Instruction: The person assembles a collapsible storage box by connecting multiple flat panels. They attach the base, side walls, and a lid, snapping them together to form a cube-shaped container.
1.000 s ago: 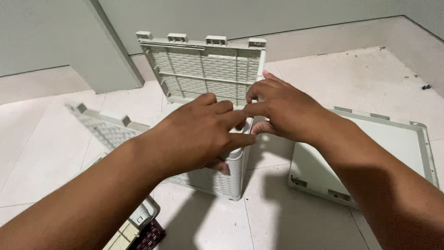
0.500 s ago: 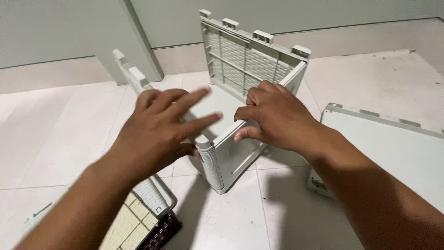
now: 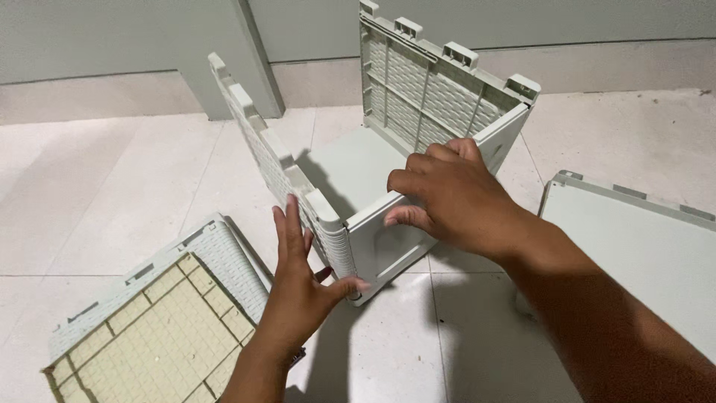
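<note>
A pale grey plastic box (image 3: 350, 168), partly put together, stands on the tiled floor with woven-pattern side panels. My left hand (image 3: 298, 287) is flat against the outside of the left side panel (image 3: 261, 149), near the front corner, thumb under the edge. My right hand (image 3: 447, 198) grips the top edge of the low front panel (image 3: 384, 239). The tall back panel (image 3: 432, 82) stands upright with tabs along its top.
A loose woven panel with a beige gridded inner face (image 3: 156, 321) lies on the floor at the lower left. A flat pale grey panel (image 3: 641, 239) lies to the right. A wall and a pillar (image 3: 224, 52) rise behind.
The left hand has dropped from on top of the box to the outside of the left panel. The right hand stays on the front panel. The view has moved closer and lower.
</note>
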